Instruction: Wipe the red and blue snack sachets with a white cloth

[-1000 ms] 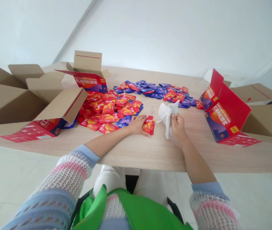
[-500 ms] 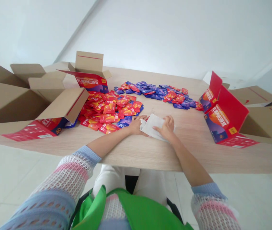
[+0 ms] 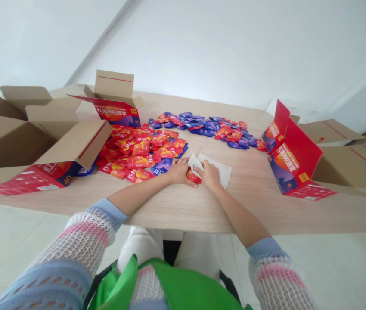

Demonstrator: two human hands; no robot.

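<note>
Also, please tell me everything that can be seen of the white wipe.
The white wipe looks thin and soft, like tissue or cloth, creased. Its left part is bunched in the right hand, over part of a red packet; the rest spreads on the table beyond and right of that hand. Whether the left hand touches it is unclear.

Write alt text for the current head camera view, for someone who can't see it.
A person's right hand holds a white tissue against a red packet under the left hand on a wood-grain table. A mostly red packet pile lies at left, a blue-and-red pile behind, with open boxes on both sides.
</note>
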